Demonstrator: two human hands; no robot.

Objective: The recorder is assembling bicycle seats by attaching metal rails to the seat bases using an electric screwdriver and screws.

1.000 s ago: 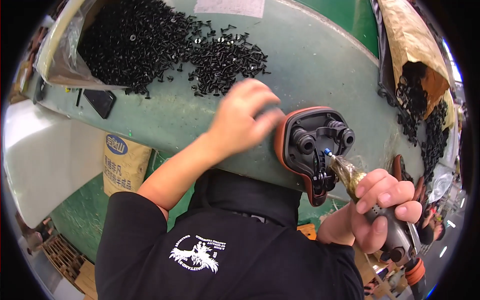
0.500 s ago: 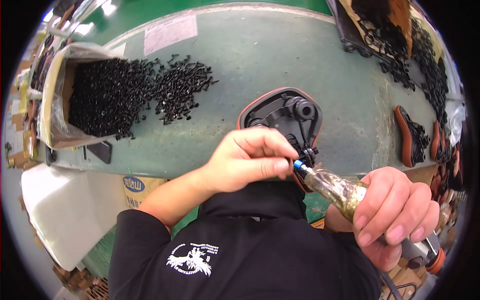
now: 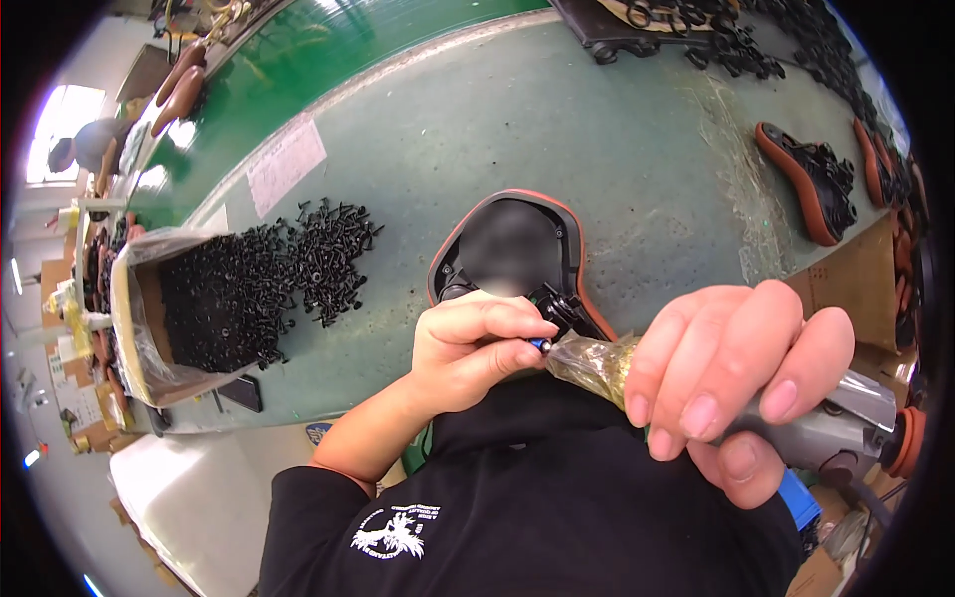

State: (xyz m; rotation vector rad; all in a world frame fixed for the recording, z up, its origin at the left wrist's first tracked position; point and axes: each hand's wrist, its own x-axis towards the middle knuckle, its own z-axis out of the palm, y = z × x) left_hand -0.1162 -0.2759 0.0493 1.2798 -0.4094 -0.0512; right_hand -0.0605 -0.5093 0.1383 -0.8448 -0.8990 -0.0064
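Note:
My right hand (image 3: 716, 378) is wrapped around a grey power screwdriver (image 3: 821, 438), whose front end is covered in clear yellowish tape. The tool points left, toward my left hand (image 3: 463, 348). Thumb and forefinger of that hand are pinched together at the driver's blue tip (image 3: 539, 345); whether a screw sits between them is hidden. Just beyond, on the bench, lies what looks like an upturned bicycle saddle (image 3: 575, 234), black inside with a reddish-brown rim. Its hollow middle is blurred, and my left hand covers its near part.
Black screws (image 3: 333, 259) spill from a plastic-lined box (image 3: 139, 308) at left, with a dark flat object (image 3: 241, 392) beside it. Paper (image 3: 286, 167) lies on the green bench (image 3: 398, 179). More saddles (image 3: 811, 184) and black parts (image 3: 741, 55) are at right.
The whole view has turned, so the screws and box appear lower. Both hands and the screwdriver appear shifted left, with the pinch still at the blue tip. The saddle appears turned.

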